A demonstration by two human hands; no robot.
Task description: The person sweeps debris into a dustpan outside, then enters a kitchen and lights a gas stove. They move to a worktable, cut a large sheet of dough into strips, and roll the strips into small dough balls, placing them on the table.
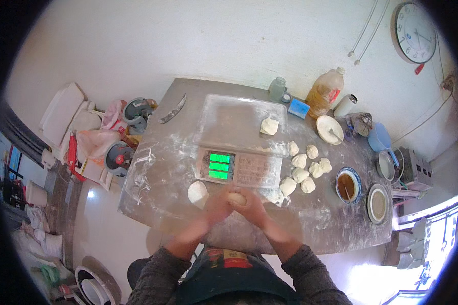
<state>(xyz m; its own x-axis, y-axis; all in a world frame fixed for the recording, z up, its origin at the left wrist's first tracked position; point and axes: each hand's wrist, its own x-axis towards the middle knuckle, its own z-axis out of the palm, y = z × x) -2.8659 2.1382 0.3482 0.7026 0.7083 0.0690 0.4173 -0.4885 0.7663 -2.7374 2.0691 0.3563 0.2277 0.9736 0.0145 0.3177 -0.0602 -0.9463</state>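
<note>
Near the front of the floured table, my left hand [220, 206] and my right hand [253, 209] are cupped together around a small dough ball [236, 199]. Just beyond them stands a digital kitchen scale [257, 172] with a lit green display. One dough lump [269, 126] rests on the right part of the scale's flat tray [226, 122]. To the left of my left hand lies a pale, round, flat piece [197, 194], which looks like dough. Several dough pieces [299, 161] are grouped on the table right of the scale.
On the right are a bowl of brown liquid [347, 187], another bowl [378, 204] and a plate with a spoon [330, 129]. An oil bottle [324, 91], glass jar [277, 89] and blue box [298, 108] stand by the wall. A curved blade-like tool [173, 109] lies far left.
</note>
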